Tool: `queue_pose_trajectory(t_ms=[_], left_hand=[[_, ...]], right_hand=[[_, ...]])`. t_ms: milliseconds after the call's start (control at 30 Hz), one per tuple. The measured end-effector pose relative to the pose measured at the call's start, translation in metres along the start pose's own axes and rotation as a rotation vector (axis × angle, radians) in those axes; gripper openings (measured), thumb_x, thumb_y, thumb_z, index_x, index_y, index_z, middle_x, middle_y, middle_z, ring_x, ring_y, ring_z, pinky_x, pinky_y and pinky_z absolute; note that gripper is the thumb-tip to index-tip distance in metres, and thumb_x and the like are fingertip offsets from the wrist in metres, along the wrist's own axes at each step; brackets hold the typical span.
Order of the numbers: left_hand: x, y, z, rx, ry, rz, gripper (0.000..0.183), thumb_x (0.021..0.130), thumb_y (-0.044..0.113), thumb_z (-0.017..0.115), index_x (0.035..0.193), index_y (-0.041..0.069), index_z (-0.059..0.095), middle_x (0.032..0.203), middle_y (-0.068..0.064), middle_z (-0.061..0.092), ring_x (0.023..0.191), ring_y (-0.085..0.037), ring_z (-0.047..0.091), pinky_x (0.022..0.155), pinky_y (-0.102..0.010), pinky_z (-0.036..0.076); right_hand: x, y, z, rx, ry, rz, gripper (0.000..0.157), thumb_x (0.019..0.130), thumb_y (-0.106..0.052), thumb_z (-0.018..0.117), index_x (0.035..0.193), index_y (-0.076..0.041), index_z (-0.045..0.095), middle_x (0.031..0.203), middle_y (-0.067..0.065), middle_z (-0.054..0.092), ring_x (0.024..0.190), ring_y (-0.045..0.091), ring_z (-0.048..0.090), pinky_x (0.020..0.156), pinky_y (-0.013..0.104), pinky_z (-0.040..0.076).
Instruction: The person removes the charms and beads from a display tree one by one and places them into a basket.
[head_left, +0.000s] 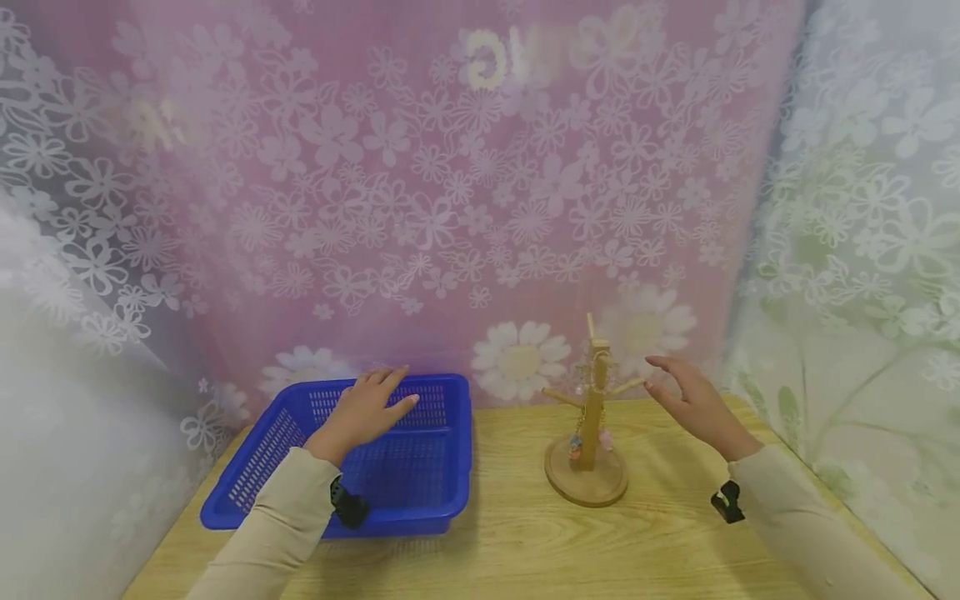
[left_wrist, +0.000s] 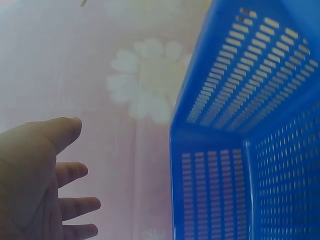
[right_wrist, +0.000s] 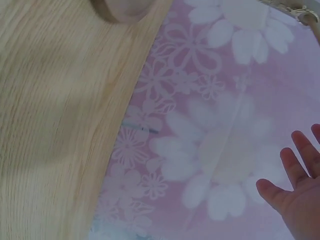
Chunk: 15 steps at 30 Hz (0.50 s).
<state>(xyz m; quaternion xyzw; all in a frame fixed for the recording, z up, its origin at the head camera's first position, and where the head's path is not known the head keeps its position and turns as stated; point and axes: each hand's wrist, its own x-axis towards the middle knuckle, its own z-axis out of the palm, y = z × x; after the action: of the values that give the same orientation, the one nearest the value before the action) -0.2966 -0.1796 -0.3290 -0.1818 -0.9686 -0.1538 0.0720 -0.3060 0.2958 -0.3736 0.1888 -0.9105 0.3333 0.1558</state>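
My left hand (head_left: pixel 367 408) hovers over the blue plastic basket (head_left: pixel 459 450), fingers spread and holding nothing. In the left wrist view the same hand (left_wrist: pixel 35 180) is apart from the basket (left_wrist: pixel 177 150). To the right stands a wooden jewelry stand (head_left: pixel 590 433) with a round base and several pegs. Small trinkets on chains hang from it, among them a pink charm (head_left: pixel 606 439) and an orange-and-blue one (head_left: pixel 575 447); a beaded loop hangs near its top. My right hand (head_left: pixel 693 404) is in the air just right of the stand, fingers extended with nothing in them.
The wooden table (head_left: pixel 510 542) carries the basket on the left and the stand right of centre. Behind it hangs a pink curtain (head_left: pixel 450 208) with white flowers; pale floral curtains (head_left: pixel 877 292) close off the sides. Each wrist wears a black strap (head_left: pixel 348 504).
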Motion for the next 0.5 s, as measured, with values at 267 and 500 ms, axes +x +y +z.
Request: queue_pose_trajectory(t_ms=[267,500], left_hand=[[0.006,0.017,0.012,-0.064,-0.006,0.039,0.060,0.097,0.041,0.048,0.147,0.012,0.033,0.148,-0.018,0.035,0.136,-0.044,0.026,0.102,-0.068,0.021],[0.011,0.032,0.026,-0.118,0.005,0.059,0.058,0.097,0.040,0.049,0.146,0.011,0.036,0.146,-0.016,0.039,0.136,-0.039,0.030,0.105,-0.061,0.024]], right_hand=[[-0.001,-0.012,0.005,0.094,0.080,-0.014,0.045,0.098,-0.018,0.052,0.137,0.002,0.040,0.136,0.026,0.042,0.122,0.044,0.039,0.095,0.068,0.027],[-0.003,-0.012,0.015,0.164,0.123,-0.014,0.040,0.099,-0.020,0.050,0.132,0.002,0.045,0.129,0.023,0.049,0.116,0.038,0.045,0.096,0.064,0.032]])
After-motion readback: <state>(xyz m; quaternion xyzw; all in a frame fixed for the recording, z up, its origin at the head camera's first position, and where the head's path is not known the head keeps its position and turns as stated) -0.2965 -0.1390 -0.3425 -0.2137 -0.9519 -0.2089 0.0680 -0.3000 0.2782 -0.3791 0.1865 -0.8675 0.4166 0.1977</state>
